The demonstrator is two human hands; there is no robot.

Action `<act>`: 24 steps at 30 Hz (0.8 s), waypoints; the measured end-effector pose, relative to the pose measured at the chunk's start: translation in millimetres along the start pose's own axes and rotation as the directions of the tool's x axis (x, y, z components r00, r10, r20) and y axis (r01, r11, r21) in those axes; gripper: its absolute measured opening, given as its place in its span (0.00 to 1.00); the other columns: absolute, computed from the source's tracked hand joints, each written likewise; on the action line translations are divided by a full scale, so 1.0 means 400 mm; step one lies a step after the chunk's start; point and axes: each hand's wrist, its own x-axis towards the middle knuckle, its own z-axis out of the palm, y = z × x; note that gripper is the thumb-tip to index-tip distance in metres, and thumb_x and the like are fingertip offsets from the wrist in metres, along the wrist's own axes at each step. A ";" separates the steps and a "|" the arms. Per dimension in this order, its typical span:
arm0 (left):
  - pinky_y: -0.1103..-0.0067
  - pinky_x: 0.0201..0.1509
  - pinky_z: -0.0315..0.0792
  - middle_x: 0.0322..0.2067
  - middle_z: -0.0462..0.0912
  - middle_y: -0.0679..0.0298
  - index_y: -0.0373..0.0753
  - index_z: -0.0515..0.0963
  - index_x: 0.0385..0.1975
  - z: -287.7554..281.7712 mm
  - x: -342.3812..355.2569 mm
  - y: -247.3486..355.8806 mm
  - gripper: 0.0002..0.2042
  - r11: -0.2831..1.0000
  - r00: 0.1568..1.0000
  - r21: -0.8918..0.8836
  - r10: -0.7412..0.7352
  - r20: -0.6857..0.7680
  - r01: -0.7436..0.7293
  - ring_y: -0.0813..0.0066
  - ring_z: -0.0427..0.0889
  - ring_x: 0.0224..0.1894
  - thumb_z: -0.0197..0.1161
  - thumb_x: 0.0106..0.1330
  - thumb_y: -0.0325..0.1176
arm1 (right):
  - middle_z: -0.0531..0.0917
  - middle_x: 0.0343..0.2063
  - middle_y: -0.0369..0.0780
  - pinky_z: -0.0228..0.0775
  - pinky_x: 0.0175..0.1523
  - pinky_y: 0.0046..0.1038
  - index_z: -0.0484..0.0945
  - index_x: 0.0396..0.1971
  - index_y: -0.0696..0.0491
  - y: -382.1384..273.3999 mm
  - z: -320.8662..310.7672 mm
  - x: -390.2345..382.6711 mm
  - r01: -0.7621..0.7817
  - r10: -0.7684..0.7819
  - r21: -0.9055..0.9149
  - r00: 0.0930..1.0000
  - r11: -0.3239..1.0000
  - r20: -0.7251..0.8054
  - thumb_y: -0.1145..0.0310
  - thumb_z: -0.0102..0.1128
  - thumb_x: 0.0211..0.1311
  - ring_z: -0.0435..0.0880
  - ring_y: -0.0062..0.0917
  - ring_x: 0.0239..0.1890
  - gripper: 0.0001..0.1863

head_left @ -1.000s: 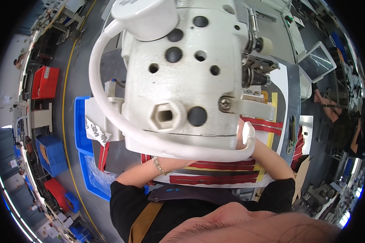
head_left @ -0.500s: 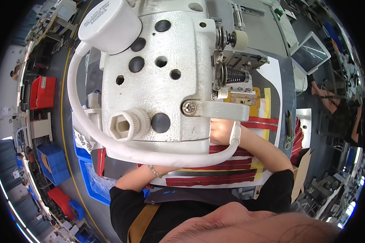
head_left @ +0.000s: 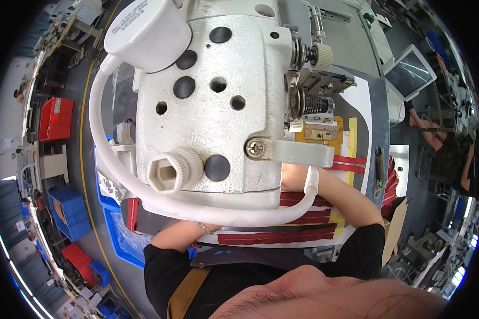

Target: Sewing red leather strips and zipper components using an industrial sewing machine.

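A large white sewing machine head [head_left: 207, 122] fills the middle of the view and covers most of both my hands. My left forearm [head_left: 173, 235], with a bracelet [head_left: 206, 228] at the wrist, reaches in under the machine's near edge; that hand is hidden. From the right, my right hand [head_left: 292, 178] goes under the machine, only its wrist end showing beside the white cable [head_left: 229, 217]. The fingers of both hands are out of sight. Several red zipper strips [head_left: 277, 235] lie on the table in front of me, and another red zipper strip [head_left: 348, 165] extends right.
A yellow plate [head_left: 324, 133] sits right of the machine. Scissors [head_left: 379, 167] lie near the table's right edge, beside bundled red strips [head_left: 393, 181] and a cardboard box [head_left: 396, 228]. Blue bins [head_left: 117, 234] stand at left. A screen [head_left: 412, 72] is at far right.
The machine head appears slightly further right and lower in view. Less of my right hand shows beside it. My left forearm stays about where it was.
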 end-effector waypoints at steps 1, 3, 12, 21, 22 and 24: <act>0.66 0.71 0.52 0.65 0.59 0.51 0.33 0.64 0.61 0.000 0.000 -0.002 0.26 0.999 1.000 0.039 0.012 0.003 -0.012 0.57 0.56 0.68 0.56 0.68 0.40 | 0.80 0.41 0.30 0.60 0.39 0.25 0.79 0.34 0.50 0.000 -0.003 0.004 0.012 -0.012 -0.007 1.000 1.000 -0.012 0.66 0.59 0.44 0.77 0.20 0.44 0.13; 0.66 0.71 0.53 0.64 0.60 0.52 0.33 0.64 0.61 0.000 -0.004 -0.001 0.25 0.993 0.999 0.116 0.033 0.009 -0.034 0.57 0.57 0.68 0.56 0.68 0.40 | 0.81 0.39 0.31 0.61 0.40 0.25 0.79 0.31 0.49 0.006 -0.003 -0.002 0.026 -0.026 0.010 0.999 1.000 -0.021 0.66 0.59 0.43 0.77 0.21 0.44 0.12; 0.68 0.69 0.56 0.63 0.63 0.53 0.36 0.65 0.61 0.018 0.018 -0.010 0.24 0.885 0.990 0.444 0.126 0.061 -0.140 0.59 0.62 0.65 0.54 0.69 0.42 | 0.81 0.33 0.34 0.64 0.44 0.27 0.78 0.22 0.51 0.035 0.039 -0.054 0.119 -0.113 -0.307 0.993 0.944 0.037 0.66 0.57 0.37 0.78 0.24 0.41 0.09; 0.69 0.67 0.60 0.61 0.66 0.54 0.38 0.66 0.61 0.023 0.033 -0.022 0.24 0.668 0.966 0.699 0.203 0.161 -0.256 0.62 0.66 0.63 0.52 0.70 0.44 | 0.82 0.33 0.37 0.66 0.43 0.27 0.78 0.19 0.52 0.020 -0.036 -0.031 -0.010 0.010 -0.025 1.000 1.000 -0.007 0.67 0.57 0.35 0.78 0.27 0.36 0.08; 0.69 0.67 0.60 0.61 0.67 0.54 0.38 0.66 0.61 0.008 0.009 -0.030 0.24 0.636 0.964 0.725 0.206 0.171 -0.264 0.62 0.67 0.63 0.51 0.70 0.44 | 0.82 0.33 0.37 0.69 0.43 0.29 0.79 0.22 0.53 0.022 -0.024 -0.037 -0.027 0.026 0.015 0.999 1.000 0.031 0.68 0.57 0.35 0.79 0.28 0.37 0.09; 0.69 0.67 0.61 0.60 0.68 0.54 0.38 0.66 0.61 0.011 0.014 -0.041 0.24 0.568 0.959 0.775 0.212 0.188 -0.277 0.62 0.68 0.62 0.51 0.70 0.44 | 0.82 0.34 0.38 0.72 0.44 0.30 0.80 0.24 0.54 0.023 -0.018 -0.046 -0.036 0.032 0.054 0.997 0.998 0.072 0.68 0.57 0.36 0.79 0.29 0.37 0.11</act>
